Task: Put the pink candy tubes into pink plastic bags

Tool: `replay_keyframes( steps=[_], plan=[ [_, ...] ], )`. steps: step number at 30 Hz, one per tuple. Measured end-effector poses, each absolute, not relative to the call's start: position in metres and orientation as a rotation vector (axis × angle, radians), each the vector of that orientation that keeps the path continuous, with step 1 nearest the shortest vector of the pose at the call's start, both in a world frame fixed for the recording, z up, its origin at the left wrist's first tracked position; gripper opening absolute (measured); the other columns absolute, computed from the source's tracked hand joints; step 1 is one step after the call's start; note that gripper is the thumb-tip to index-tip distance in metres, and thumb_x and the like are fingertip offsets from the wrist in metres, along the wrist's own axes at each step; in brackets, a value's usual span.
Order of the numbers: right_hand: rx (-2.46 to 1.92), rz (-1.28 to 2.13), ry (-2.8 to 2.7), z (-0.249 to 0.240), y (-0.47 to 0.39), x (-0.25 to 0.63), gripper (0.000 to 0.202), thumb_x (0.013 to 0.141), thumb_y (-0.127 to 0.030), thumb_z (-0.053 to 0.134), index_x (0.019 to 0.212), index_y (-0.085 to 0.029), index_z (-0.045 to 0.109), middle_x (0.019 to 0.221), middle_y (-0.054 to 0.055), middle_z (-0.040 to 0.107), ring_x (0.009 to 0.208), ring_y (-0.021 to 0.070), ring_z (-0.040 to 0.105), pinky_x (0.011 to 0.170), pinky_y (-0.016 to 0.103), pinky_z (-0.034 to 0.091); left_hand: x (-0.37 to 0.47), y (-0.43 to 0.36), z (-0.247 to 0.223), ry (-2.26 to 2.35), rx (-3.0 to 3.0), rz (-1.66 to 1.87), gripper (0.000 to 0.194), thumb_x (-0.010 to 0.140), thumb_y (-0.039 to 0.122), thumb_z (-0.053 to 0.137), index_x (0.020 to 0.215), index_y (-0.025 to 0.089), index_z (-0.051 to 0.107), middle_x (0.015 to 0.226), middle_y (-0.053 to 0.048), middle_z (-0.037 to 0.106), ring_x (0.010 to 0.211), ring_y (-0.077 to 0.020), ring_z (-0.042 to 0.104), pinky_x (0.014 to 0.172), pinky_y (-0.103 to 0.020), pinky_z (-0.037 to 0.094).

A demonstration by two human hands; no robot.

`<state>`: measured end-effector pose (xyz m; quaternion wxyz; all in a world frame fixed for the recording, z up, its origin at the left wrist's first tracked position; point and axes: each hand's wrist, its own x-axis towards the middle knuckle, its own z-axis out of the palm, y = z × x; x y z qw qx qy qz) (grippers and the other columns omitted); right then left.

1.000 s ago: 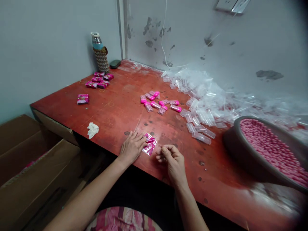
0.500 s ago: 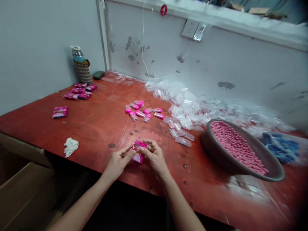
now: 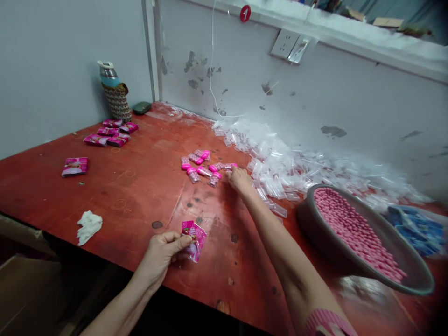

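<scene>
My left hand (image 3: 171, 247) pinches pink printed cards (image 3: 196, 242) between thumb and fingers, just above the front part of the table. The cards overlap and are slightly fanned. Farther out, my right hand (image 3: 239, 180) is at the right end of a group of small clear bottles (image 3: 205, 171) with bright pink caps and pale pink contents. Its fingers are closed at a pink-capped bottle (image 3: 229, 166), which they partly hide. The other bottles lie on their sides to the left of this hand.
Clear plastic tubes (image 3: 273, 172) are heaped along the wall. A dark basin (image 3: 416, 275) of pink beads stands at right beside a blue-filled bag (image 3: 413, 228). Pink packs (image 3: 108, 133), a covered flask (image 3: 115, 93) and a white crumpled scrap (image 3: 89, 227) are at left.
My right hand has let go of the pink cards and moved forward to the pink-capped bottles. The cards stay in my left hand, now fanned apart. The view has shifted slightly.
</scene>
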<state>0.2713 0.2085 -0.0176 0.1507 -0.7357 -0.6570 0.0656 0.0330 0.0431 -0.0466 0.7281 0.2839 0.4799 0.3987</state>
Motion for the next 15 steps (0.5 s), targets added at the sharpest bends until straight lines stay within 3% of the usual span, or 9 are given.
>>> replay_keyframes(
  steps=[3,7,10,12,15],
  plan=[
    [-2.092,0.19,-2.016,-0.029,0.223,0.27,0.027,0.08,-0.022,0.044,0.101,-0.008,0.052,0.107,0.021,0.056,0.107,0.0291,0.046,0.086,0.042,0.033,0.026,0.047,-0.046,1.072,0.522,0.965,0.022,0.056,0.027,0.074,0.054,0.01,0.06,0.058,-0.002,0.061,0.051,-0.0095,0.056,0.05,-0.019,0.049],
    [-1.885,0.293,-2.278,-0.043,0.188,0.262,0.027,0.078,-0.015,0.041,0.102,-0.017,0.052,0.115,0.009,0.054,0.115,0.0191,0.04,0.094,0.034,0.029,0.016,0.052,-0.045,1.044,0.399,1.062,0.018,0.058,0.022,0.072,0.058,0.01,0.059,0.059,-0.001,0.06,0.054,-0.0099,0.057,0.051,-0.021,0.051],
    [-1.606,0.416,-2.472,-0.049,0.141,0.264,0.039,0.072,-0.008,0.04,0.106,-0.023,0.051,0.124,0.0,0.049,0.125,0.0181,0.026,0.101,0.04,0.018,0.012,0.055,-0.044,1.006,0.361,1.06,0.012,0.064,0.018,0.067,0.069,0.008,0.063,0.066,-0.006,0.064,0.061,-0.0139,0.061,0.057,-0.025,0.054],
    [-1.492,0.435,-2.455,-0.05,0.114,0.267,0.042,0.072,-0.009,0.038,0.111,-0.022,0.048,0.128,0.001,0.045,0.127,0.0207,0.022,0.102,0.046,0.015,0.013,0.056,-0.044,0.992,0.339,1.067,0.008,0.068,0.014,0.064,0.072,0.007,0.063,0.067,-0.007,0.065,0.062,-0.0152,0.062,0.06,-0.027,0.054],
    [-1.688,0.247,-2.134,-0.048,0.09,0.263,0.035,0.081,-0.023,0.036,0.114,-0.017,0.044,0.122,0.01,0.049,0.118,0.0222,0.038,0.096,0.041,0.029,0.017,0.056,-0.043,1.002,0.301,1.095,0.003,0.07,0.009,0.06,0.068,0.007,0.061,0.064,-0.006,0.064,0.059,-0.0141,0.062,0.057,-0.026,0.054]
  ],
)
